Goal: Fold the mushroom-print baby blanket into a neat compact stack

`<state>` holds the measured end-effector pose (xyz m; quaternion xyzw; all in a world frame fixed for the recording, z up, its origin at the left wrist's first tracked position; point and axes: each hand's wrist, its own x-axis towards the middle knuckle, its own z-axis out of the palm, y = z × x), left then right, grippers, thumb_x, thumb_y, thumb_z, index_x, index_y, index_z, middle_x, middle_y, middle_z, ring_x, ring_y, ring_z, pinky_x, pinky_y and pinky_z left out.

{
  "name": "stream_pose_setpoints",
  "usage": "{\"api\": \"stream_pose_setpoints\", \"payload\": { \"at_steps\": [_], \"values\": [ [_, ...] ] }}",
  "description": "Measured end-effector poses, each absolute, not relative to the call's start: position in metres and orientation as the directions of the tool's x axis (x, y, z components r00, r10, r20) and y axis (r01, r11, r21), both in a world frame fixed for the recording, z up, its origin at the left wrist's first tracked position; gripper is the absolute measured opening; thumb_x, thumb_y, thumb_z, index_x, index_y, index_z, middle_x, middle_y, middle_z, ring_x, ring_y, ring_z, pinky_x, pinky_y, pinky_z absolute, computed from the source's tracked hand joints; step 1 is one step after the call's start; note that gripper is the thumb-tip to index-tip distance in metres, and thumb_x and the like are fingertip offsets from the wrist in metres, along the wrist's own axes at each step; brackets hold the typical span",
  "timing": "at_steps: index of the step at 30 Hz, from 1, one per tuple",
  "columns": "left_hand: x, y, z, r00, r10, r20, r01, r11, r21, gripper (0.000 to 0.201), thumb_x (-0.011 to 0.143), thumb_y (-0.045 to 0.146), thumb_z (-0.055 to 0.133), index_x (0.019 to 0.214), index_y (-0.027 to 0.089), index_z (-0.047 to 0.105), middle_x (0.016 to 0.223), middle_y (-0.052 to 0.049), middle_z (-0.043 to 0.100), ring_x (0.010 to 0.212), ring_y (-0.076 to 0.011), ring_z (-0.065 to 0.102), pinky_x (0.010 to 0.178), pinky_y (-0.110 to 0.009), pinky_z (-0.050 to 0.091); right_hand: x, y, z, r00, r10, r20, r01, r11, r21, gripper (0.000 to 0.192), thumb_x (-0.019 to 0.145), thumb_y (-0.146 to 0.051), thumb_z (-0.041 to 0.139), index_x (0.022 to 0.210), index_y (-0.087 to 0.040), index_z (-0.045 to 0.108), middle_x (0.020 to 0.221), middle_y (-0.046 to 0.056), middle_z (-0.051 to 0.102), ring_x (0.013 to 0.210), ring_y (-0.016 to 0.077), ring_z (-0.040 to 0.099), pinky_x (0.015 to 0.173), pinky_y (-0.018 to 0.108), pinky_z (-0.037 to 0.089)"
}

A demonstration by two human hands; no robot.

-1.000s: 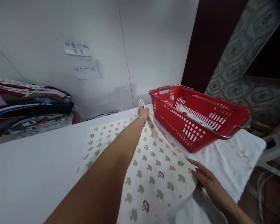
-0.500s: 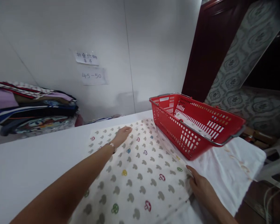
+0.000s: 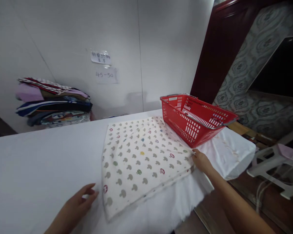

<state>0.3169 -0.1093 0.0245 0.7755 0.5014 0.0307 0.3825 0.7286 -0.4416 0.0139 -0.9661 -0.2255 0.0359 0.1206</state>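
On the white-covered bench a cream cloth printed with small mushrooms lies folded flat in a rough square, a little right of the middle, its near corner reaching almost to the bench's front edge. At about two o'clock from the cloth stands a red plastic basket with metal handles folded down along its rim; its near bottom edge sits just beside the cloth's far right side, and something pale lies inside it, too hidden by the slatted wall to make out. Off at ten o'clock, against the pale wall, a stack of folded fabrics in dark blue, purple and patterned layers is piled up, well apart from the cloth. Two paper notes are taped to the wall at roughly twelve o'clock, the lower one reading 45-50. A white stool stands on the floor beyond the bench's right end.

The left hand hovers or rests at seven o'clock of the cloth, fingers loosely spread and curled, fingertips just beside the near left edge, gripping nothing. The right hand lies at the cloth's three o'clock corner, fingers bent onto the edge there; whether they pinch the fabric or only press it, I cannot tell.
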Motion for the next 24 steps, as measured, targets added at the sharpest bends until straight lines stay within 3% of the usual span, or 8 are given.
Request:
{"api": "stream_pose_setpoints", "payload": {
  "at_steps": [4, 8, 12, 16, 19, 22, 24],
  "values": [
    [0.314, -0.156, 0.024, 0.509, 0.756, -0.413, 0.706, -0.092, 0.702, 0.073, 0.059, 0.066, 0.043, 0.117, 0.020, 0.043, 0.105, -0.006, 0.060, 0.075, -0.0204, 0.061, 0.059, -0.028, 0.049, 0.724, -0.439, 0.020, 0.907, 0.419, -0.054, 0.403, -0.896, -0.187, 0.031, 0.086, -0.018, 0.038, 0.109, -0.010, 0.057, 0.100, 0.016, 0.068, 0.094, 0.0215, 0.064, 0.076, 0.027, 0.043],
    [0.315, -0.186, 0.026, 0.599, 0.744, -0.295, 0.646, -0.231, 0.728, 0.076, 0.066, 0.062, 0.045, 0.130, 0.022, 0.037, 0.103, -0.004, 0.059, 0.071, -0.0191, 0.061, 0.063, -0.030, 0.050, 0.722, -0.438, 0.025, 0.895, 0.441, -0.070, 0.426, -0.890, -0.160, 0.028, 0.082, -0.017, 0.044, 0.104, -0.012, 0.061, 0.104, 0.014, 0.067, 0.095, 0.0207, 0.063, 0.075, 0.025, 0.042],
    [0.317, -0.206, 0.024, 0.648, 0.753, -0.113, 0.631, -0.449, 0.632, 0.081, 0.071, 0.061, 0.047, 0.140, 0.023, 0.030, 0.115, -0.005, 0.056, 0.073, -0.0185, 0.060, 0.073, -0.032, 0.050, 0.725, -0.438, 0.027, 0.894, 0.441, -0.086, 0.425, -0.892, -0.156, 0.028, 0.082, -0.019, 0.046, 0.100, -0.012, 0.066, 0.102, 0.013, 0.068, 0.093, 0.0204, 0.063, 0.072, 0.024, 0.043],
    [0.323, -0.215, 0.023, 0.667, 0.742, -0.070, 0.661, -0.545, 0.516, 0.068, 0.077, 0.054, 0.044, 0.136, 0.020, 0.037, 0.129, -0.008, 0.049, 0.089, -0.0206, 0.060, 0.073, -0.030, 0.050, 0.730, -0.439, 0.031, 0.878, 0.466, -0.107, 0.451, -0.882, -0.140, 0.029, 0.086, -0.021, 0.044, 0.100, -0.011, 0.067, 0.101, 0.014, 0.068, 0.093, 0.0209, 0.063, 0.073, 0.025, 0.045],
    [0.327, -0.216, 0.025, 0.669, 0.742, -0.038, 0.683, -0.594, 0.424, 0.056, 0.082, 0.043, 0.041, 0.133, 0.020, 0.041, 0.129, -0.009, 0.048, 0.091, -0.0209, 0.060, 0.069, -0.029, 0.048, 0.733, -0.441, 0.036, 0.843, 0.522, -0.131, 0.510, -0.853, -0.116, 0.024, 0.089, -0.028, 0.051, 0.103, -0.014, 0.065, 0.103, 0.011, 0.066, 0.094, 0.0195, 0.061, 0.079, 0.029, 0.047],
    [0.329, -0.216, 0.026, 0.672, 0.740, -0.002, 0.692, -0.628, 0.356, 0.048, 0.085, 0.039, 0.039, 0.130, 0.022, 0.045, 0.126, -0.008, 0.050, 0.092, -0.0205, 0.060, 0.067, -0.029, 0.047, 0.735, -0.443, 0.038, 0.806, 0.572, -0.152, 0.565, -0.820, -0.088, 0.032, 0.089, -0.038, 0.055, 0.111, -0.015, 0.058, 0.112, 0.006, 0.060, 0.096, 0.0199, 0.059, 0.083, 0.039, 0.050],
    [0.330, -0.217, 0.027, 0.667, 0.745, 0.016, 0.706, -0.638, 0.307, 0.046, 0.086, 0.038, 0.039, 0.129, 0.022, 0.047, 0.123, -0.008, 0.050, 0.091, -0.0203, 0.060, 0.064, -0.028, 0.046, 0.736, -0.444, 0.038, 0.785, 0.598, -0.163, 0.596, -0.801, -0.066, 0.029, 0.088, -0.034, 0.056, 0.107, -0.013, 0.061, 0.109, 0.007, 0.062, 0.098, 0.0223, 0.059, 0.083, 0.038, 0.049]
  ]
}}
